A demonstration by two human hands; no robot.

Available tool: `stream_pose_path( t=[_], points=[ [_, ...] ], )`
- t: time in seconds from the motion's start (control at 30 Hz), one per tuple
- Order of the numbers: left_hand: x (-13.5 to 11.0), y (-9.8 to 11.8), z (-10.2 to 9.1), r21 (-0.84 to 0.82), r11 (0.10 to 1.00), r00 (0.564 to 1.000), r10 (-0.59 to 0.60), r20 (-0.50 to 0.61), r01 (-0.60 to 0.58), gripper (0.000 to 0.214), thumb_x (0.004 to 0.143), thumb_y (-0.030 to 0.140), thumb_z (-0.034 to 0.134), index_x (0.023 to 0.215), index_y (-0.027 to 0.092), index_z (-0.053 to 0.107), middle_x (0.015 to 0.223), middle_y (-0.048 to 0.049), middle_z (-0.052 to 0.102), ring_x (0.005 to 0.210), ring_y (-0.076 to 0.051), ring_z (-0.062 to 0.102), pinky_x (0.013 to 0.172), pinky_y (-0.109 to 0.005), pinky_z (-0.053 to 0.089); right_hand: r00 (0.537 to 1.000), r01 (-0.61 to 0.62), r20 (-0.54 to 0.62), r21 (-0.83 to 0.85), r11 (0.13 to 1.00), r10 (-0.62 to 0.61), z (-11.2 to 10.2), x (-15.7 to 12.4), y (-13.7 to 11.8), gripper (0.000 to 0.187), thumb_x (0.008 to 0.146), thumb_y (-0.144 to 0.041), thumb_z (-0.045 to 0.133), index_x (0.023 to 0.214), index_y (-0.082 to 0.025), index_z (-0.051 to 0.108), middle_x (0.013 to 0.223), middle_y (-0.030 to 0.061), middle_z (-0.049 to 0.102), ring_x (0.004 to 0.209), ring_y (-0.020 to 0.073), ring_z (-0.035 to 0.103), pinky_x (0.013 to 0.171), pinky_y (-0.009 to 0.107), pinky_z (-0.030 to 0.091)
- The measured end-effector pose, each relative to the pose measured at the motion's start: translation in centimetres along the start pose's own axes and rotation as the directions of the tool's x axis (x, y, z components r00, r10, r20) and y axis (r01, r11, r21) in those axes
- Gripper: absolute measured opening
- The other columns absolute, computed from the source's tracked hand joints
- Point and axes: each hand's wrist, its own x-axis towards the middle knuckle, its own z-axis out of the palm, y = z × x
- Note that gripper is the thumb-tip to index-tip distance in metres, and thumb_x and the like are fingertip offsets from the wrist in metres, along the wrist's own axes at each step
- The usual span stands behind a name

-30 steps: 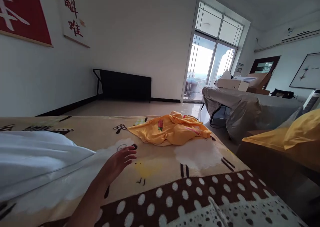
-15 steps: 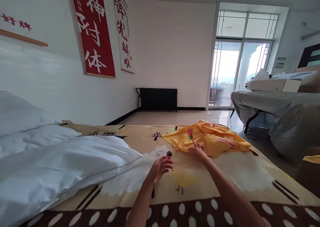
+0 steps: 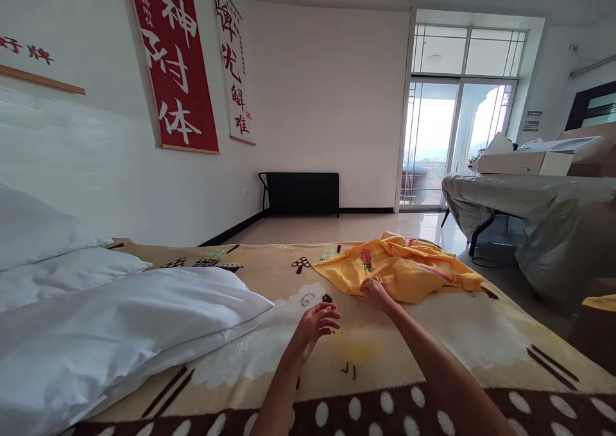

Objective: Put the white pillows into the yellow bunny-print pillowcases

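the yellow cloth (image 3: pixel 404 270) lies crumpled on the far part of the bed, printed with a small strawberry and pink marks, its near edge reaching toward the person. the right hand (image 3: pixel 375 292) rests on that near edge with fingers curled into the fabric, gripping a fold of it. the left hand (image 3: pixel 317 320) hovers just beside, over the blanket, fingers loosely spread and holding nothing.

the blanket (image 3: pixel 433 333) covers the bed in beige with cartoon sheep, mushrooms and a brown band of white dots along the near side. white pillows (image 3: pixel 115 320) are stacked on the left, against the wall.

beyond the bed the floor (image 3: pixel 337 226) is pale and glossy. a low black table (image 3: pixel 301 192) stands against the far wall. a red banner (image 3: pixel 176 64) and a white scroll (image 3: pixel 233 70), both with calligraphy, hang on the left wall. glass balcony doors (image 3: pixel 452 141) let in bright daylight. to the right a piece of furniture under a grey cover (image 3: pixel 539 218) carries cardboard boxes (image 3: pixel 529 161).
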Motion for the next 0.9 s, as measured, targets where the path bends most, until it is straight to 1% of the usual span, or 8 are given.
stream_pose_path(
  t=[0.13,0.27,0.37,0.43,0.57,0.7,0.8,0.9],
  points=[
    [-0.1,0.1,0.2,0.013,1.0,1.0,0.003,-0.006,-0.003,0.034,0.068,0.04,0.068,0.09,0.015,0.059,0.084,-0.0071,0.068,0.066,-0.016,0.064,0.057,-0.022,0.039,0.999,-0.03,0.03,-0.05,0.998,0.032,-2.1,-0.8,1.4,0.034,0.083,-0.008,0.037,0.091,-0.019,0.068,0.11,0.0078,0.064,0.108,0.0206,0.049,0.092,0.035,0.03],
    [-0.3,0.2,0.3,0.037,0.999,1.0,-0.006,-0.007,0.006,0.036,0.066,0.041,0.069,0.088,0.015,0.058,0.083,-0.0071,0.068,0.066,-0.016,0.064,0.056,-0.022,0.038,0.994,-0.085,0.058,-0.105,0.991,0.091,-3.9,-3.2,3.8,0.029,0.076,-0.006,0.045,0.088,-0.019,0.069,0.118,0.0102,0.059,0.115,0.0258,0.043,0.095,0.041,0.025],
    [-0.3,0.3,0.4,0.06,0.998,1.0,0.001,-0.002,-0.001,0.037,0.067,0.042,0.068,0.089,0.014,0.058,0.084,-0.007,0.068,0.065,-0.015,0.064,0.056,-0.021,0.038,0.986,-0.146,0.062,-0.096,0.985,0.152,-4.4,-4.9,5.3,0.031,0.074,-0.005,0.046,0.086,-0.021,0.07,0.112,0.0089,0.062,0.112,0.0261,0.046,0.095,0.042,0.026],
    [-0.4,0.4,0.4,0.077,0.997,1.0,0.009,-0.003,-0.009,0.037,0.067,0.042,0.068,0.089,0.014,0.058,0.084,-0.007,0.068,0.065,-0.015,0.064,0.056,-0.022,0.038,0.981,-0.188,0.032,-0.06,0.98,0.19,-4.6,-5.4,5.7,0.032,0.075,-0.005,0.044,0.082,-0.021,0.07,0.105,0.0083,0.064,0.109,0.0251,0.049,0.094,0.04,0.029],
    [-0.3,0.6,0.5,0.112,0.994,1.0,0.01,-0.019,-0.008,0.037,0.066,0.043,0.068,0.087,0.014,0.058,0.083,-0.0079,0.068,0.063,-0.016,0.064,0.055,-0.022,0.038,0.961,-0.257,-0.079,0.08,0.963,0.264,-5.6,-4.9,5.4,0.028,0.074,-0.01,0.044,0.07,-0.019,0.071,0.091,0.0088,0.068,0.098,0.0243,0.055,0.088,0.036,0.037],
    [-0.3,0.8,0.7,0.123,0.992,1.0,0.022,-0.017,-0.02,0.036,0.067,0.043,0.068,0.087,0.015,0.058,0.085,-0.0082,0.068,0.064,-0.015,0.064,0.055,-0.022,0.038,0.908,-0.286,-0.227,0.282,0.916,0.354,-8.3,-3.7,4.8,0.026,0.07,-0.017,0.046,0.07,-0.019,0.072,0.085,0.0091,0.069,0.09,0.0255,0.06,0.087,0.039,0.042],
    [-0.4,1.2,1.0,0.122,0.992,1.0,0.018,0.001,-0.018,0.035,0.066,0.042,0.069,0.086,0.015,0.058,0.083,-0.0077,0.068,0.062,-0.015,0.064,0.054,-0.021,0.037,0.872,-0.225,-0.305,0.444,0.867,0.382,-11.3,-2.9,3.9,0.028,0.07,-0.025,0.046,0.077,-0.018,0.073,0.088,0.0096,0.07,0.088,0.0262,0.061,0.084,0.041,0.045],
    [-0.6,1.7,1.6,0.118,0.993,0.999,0.018,0.045,-0.023,0.035,0.066,0.041,0.071,0.085,0.014,0.058,0.08,-0.0074,0.068,0.062,-0.015,0.064,0.052,-0.021,0.036,0.863,-0.089,-0.362,0.576,0.813,0.351,-14.8,-2.7,2.1,0.034,0.072,-0.033,0.047,0.09,-0.017,0.072,0.098,0.0094,0.069,0.091,0.0247,0.062,0.082,0.039,0.048]
  ],
)
